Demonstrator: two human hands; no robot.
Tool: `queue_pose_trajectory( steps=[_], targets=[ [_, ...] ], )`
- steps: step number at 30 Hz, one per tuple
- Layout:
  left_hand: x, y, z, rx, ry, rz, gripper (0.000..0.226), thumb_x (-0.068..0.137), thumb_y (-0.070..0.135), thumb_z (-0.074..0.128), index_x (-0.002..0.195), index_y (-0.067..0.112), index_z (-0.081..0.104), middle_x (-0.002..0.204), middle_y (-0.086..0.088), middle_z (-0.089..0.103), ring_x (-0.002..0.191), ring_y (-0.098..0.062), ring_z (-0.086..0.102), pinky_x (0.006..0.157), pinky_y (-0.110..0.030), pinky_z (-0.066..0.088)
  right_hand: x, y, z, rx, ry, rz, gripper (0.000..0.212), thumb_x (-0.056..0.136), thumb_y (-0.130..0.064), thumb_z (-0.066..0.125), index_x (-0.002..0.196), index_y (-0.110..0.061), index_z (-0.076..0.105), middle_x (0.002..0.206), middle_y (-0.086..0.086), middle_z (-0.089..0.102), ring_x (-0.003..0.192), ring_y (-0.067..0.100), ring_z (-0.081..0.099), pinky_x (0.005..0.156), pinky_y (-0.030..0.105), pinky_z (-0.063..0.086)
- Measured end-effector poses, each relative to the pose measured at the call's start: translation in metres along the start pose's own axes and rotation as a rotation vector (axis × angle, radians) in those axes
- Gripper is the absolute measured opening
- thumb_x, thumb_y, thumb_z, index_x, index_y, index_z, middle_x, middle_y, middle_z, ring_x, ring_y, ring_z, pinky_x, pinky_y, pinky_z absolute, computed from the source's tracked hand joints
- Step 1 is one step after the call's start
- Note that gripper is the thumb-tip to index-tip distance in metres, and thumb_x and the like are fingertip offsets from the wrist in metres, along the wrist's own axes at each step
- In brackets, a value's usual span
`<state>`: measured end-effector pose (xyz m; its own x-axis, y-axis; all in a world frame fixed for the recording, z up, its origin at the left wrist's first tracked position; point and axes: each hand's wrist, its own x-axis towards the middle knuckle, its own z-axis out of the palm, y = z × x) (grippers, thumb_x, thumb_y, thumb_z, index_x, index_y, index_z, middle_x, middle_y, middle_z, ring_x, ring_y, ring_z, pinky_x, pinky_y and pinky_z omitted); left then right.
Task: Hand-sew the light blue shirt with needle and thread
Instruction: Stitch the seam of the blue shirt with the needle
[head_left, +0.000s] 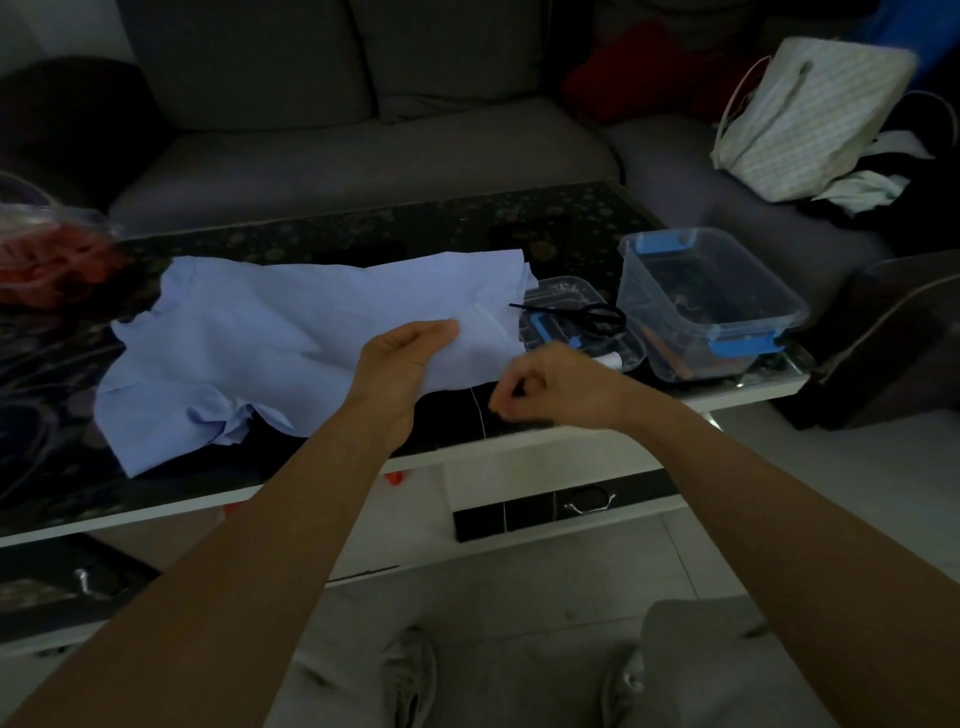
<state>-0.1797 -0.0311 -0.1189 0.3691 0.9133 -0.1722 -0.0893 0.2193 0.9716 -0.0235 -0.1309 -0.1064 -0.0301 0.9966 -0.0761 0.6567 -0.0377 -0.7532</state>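
Dim living room, dark glossy coffee table (519, 228) with a light blue shirt (270, 332) spread across it. Left hand (400, 358) grips the shirt's near edge; right hand (550, 384), just beside, pinches a thin white thread (480, 410) dangling past the table front.

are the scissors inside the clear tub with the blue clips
No, the black scissors lie on top of the flat clear case just left of the tub, not inside it.
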Motion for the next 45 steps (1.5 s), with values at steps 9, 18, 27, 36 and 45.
queue_pose_trajectory(
  steps=[9,18,27,36,45],
  targets=[
    [-0.005,0.001,0.005,-0.046,-0.096,-0.039,0.014,0.083,0.010,0.068,0.070,0.013,0.073,0.082,-0.007,0.073,0.083,-0.018,0.067,0.083,-0.030,0.052,0.020,-0.008,0.023,0.161,0.534,-0.071,0.019,0.079,-0.026,0.078,0.077,-0.010,0.067,0.050,-0.010,0.041,0.041,0.002,0.040,0.046,0.012,0.027],
    [-0.003,0.002,0.002,-0.030,-0.047,-0.028,0.013,0.083,0.013,0.069,0.072,0.015,0.074,0.083,-0.006,0.073,0.087,-0.021,0.066,0.086,-0.033,0.053,0.018,-0.009,0.015,0.176,0.300,-0.096,0.020,0.084,-0.010,0.072,0.069,-0.018,0.063,0.038,-0.017,0.041,0.040,0.002,0.036,0.050,0.014,0.031],
    [-0.003,0.000,0.002,0.086,-0.001,0.078,0.006,0.083,0.017,0.070,0.077,0.019,0.073,0.094,-0.007,0.073,0.100,-0.029,0.065,0.096,-0.043,0.051,0.004,-0.005,0.007,0.221,-0.030,-0.022,0.009,0.081,-0.013,0.076,0.076,-0.008,0.071,0.041,-0.013,0.039,0.041,0.004,0.033,0.049,0.016,0.030],
    [-0.006,0.002,0.001,0.185,-0.074,0.136,0.006,0.085,0.016,0.068,0.082,0.017,0.073,0.088,0.002,0.072,0.094,-0.018,0.066,0.089,-0.027,0.053,0.006,-0.003,-0.006,0.262,0.375,-0.010,0.012,0.086,-0.016,0.070,0.093,-0.006,0.067,0.056,-0.002,0.052,0.044,-0.001,0.044,0.054,0.013,0.038],
    [-0.008,0.001,-0.001,0.530,-0.183,0.339,0.008,0.086,0.019,0.067,0.092,0.016,0.072,0.089,0.008,0.069,0.080,0.001,0.062,0.075,-0.009,0.050,0.018,0.010,0.002,0.247,0.420,-0.048,0.014,0.088,-0.013,0.068,0.087,0.001,0.069,0.044,-0.018,0.050,0.045,-0.002,0.044,0.057,0.018,0.038]
  ],
)
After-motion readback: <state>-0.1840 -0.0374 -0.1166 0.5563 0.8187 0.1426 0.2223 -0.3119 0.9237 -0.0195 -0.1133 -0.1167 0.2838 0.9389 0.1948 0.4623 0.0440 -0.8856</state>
